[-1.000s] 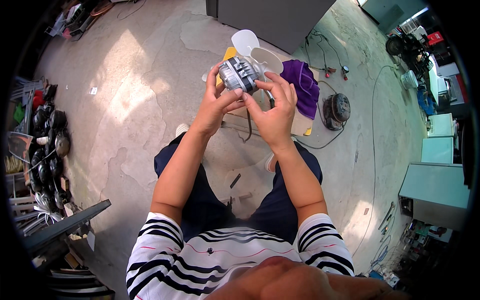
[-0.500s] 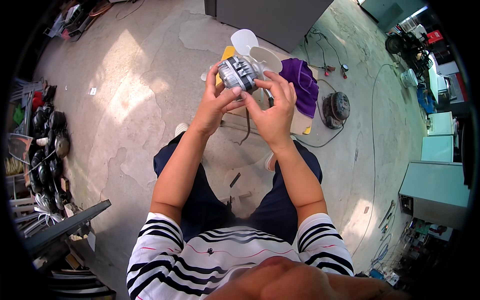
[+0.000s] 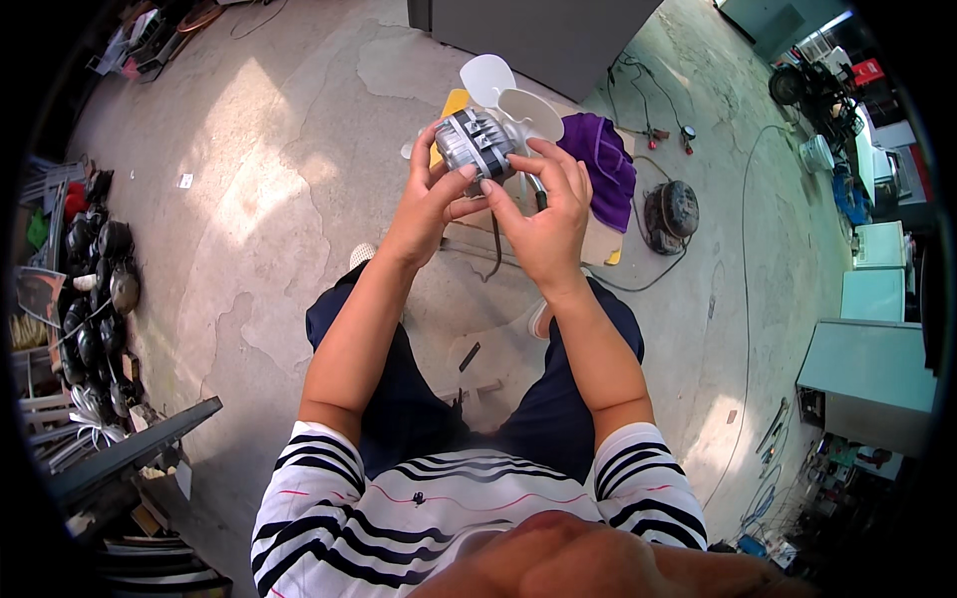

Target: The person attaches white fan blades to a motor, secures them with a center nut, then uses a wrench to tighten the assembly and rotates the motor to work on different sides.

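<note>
Between both hands I hold a small silver fan motor (image 3: 467, 143) with a dark band round its finned body. White fan blades (image 3: 528, 112) stick out from its far side. My left hand (image 3: 427, 204) grips the motor's left and near side, thumb on the near edge. My right hand (image 3: 548, 204) holds its right side, with thumb and fingertips against the casing. A dark cable (image 3: 495, 249) hangs down below the motor, between my hands. A low wooden work surface (image 3: 598, 239) with yellow corners lies beneath, and a purple cloth (image 3: 601, 169) rests on it to the right.
Right of the work surface, a dark round compressor (image 3: 671, 214) stands on the floor with a cable. A grey cabinet (image 3: 538, 40) is at the far side. Several black compressors (image 3: 85, 289) are heaped at the left. Pale green cabinets (image 3: 867, 374) line the right.
Almost nothing differs. The motor has tilted very slightly in my hands, and both hands keep their hold.
</note>
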Action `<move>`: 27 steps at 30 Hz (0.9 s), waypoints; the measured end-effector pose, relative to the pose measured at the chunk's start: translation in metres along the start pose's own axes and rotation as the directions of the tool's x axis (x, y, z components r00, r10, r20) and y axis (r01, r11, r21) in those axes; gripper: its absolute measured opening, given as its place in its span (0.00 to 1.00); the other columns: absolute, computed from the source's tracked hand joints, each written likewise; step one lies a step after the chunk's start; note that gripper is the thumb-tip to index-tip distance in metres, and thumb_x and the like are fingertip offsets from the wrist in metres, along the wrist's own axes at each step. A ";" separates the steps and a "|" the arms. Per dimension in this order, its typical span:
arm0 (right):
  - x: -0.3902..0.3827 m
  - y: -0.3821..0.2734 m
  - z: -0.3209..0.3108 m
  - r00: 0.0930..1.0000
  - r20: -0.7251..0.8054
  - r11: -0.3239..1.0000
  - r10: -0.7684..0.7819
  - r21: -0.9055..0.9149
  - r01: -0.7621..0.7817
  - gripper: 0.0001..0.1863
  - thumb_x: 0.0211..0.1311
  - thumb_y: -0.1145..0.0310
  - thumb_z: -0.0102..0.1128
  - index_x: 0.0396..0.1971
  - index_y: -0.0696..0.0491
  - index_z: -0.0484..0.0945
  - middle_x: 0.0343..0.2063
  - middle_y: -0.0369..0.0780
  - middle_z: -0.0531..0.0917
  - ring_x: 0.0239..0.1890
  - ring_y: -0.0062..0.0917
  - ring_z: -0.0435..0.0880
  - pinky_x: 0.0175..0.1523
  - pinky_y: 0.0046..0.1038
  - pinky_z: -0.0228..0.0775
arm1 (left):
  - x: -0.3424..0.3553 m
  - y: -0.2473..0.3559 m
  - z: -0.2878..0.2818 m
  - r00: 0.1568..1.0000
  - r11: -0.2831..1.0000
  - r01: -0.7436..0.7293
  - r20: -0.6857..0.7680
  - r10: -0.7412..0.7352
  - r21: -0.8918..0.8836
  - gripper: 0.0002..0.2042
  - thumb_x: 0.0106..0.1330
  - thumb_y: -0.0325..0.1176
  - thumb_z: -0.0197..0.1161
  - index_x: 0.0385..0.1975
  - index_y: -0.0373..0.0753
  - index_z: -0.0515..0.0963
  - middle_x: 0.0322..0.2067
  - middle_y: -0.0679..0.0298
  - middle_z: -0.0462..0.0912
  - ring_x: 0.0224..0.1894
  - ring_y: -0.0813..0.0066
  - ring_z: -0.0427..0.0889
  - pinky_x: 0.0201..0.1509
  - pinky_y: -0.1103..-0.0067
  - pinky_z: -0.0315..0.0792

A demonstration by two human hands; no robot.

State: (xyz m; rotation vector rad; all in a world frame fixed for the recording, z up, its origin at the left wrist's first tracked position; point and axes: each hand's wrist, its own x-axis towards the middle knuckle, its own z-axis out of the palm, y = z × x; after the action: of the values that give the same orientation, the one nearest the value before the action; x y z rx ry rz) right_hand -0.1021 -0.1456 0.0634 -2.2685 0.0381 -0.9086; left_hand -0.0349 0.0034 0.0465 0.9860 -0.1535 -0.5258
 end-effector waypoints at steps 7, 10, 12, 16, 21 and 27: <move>0.000 0.003 0.000 1.000 -0.008 1.000 0.004 0.007 -0.004 0.20 0.48 0.60 0.78 0.41 0.49 0.83 0.53 0.42 0.80 0.59 0.36 0.77 0.72 0.54 0.51 | -0.005 0.000 0.003 0.999 0.985 -0.052 0.008 0.051 0.162 0.45 0.64 0.37 0.68 0.75 0.47 0.44 0.65 0.44 0.63 0.63 0.55 0.76 0.58 0.65 0.83; -0.001 0.003 0.000 1.000 0.000 1.000 0.003 0.012 -0.003 0.20 0.49 0.60 0.78 0.41 0.49 0.83 0.53 0.42 0.80 0.59 0.36 0.77 0.72 0.53 0.51 | -0.003 0.001 0.003 1.000 0.997 -0.015 -0.012 0.016 0.069 0.46 0.62 0.37 0.69 0.75 0.47 0.44 0.65 0.44 0.63 0.63 0.55 0.76 0.58 0.65 0.83; -0.001 0.003 0.001 1.000 0.007 1.000 0.005 0.016 -0.005 0.20 0.49 0.60 0.78 0.41 0.49 0.83 0.53 0.42 0.80 0.59 0.36 0.77 0.72 0.53 0.51 | -0.003 0.005 0.002 1.000 0.998 0.018 0.010 -0.018 -0.066 0.47 0.61 0.35 0.70 0.75 0.47 0.44 0.66 0.44 0.63 0.64 0.55 0.75 0.58 0.65 0.83; 0.000 0.002 0.000 1.000 0.013 0.999 0.027 0.024 -0.027 0.19 0.49 0.60 0.77 0.41 0.49 0.83 0.53 0.42 0.80 0.60 0.36 0.76 0.72 0.53 0.51 | -0.002 0.000 0.000 1.000 0.999 -0.023 0.016 0.022 0.044 0.47 0.61 0.35 0.70 0.75 0.46 0.44 0.65 0.44 0.64 0.63 0.55 0.75 0.58 0.64 0.82; 0.000 0.002 0.000 1.000 0.015 0.999 0.026 0.033 -0.027 0.19 0.49 0.60 0.77 0.41 0.49 0.83 0.53 0.42 0.80 0.59 0.37 0.76 0.72 0.53 0.51 | -0.001 0.004 0.002 1.000 0.999 0.020 0.000 -0.020 -0.051 0.47 0.61 0.36 0.71 0.75 0.46 0.44 0.64 0.45 0.64 0.63 0.56 0.76 0.58 0.65 0.83; 0.000 0.003 -0.001 1.000 0.011 0.999 0.030 0.029 -0.030 0.19 0.49 0.60 0.77 0.41 0.49 0.83 0.53 0.42 0.80 0.59 0.36 0.76 0.72 0.53 0.52 | -0.002 -0.001 0.000 1.000 0.998 -0.013 -0.002 0.013 0.063 0.47 0.62 0.38 0.71 0.75 0.46 0.44 0.64 0.45 0.65 0.62 0.57 0.76 0.58 0.65 0.83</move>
State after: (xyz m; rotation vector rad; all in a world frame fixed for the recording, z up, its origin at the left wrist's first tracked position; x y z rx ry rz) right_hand -0.1022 -0.1480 0.0616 -2.2402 0.0536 -0.8765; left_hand -0.0371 0.0041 0.0463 1.0463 -0.1749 -0.5101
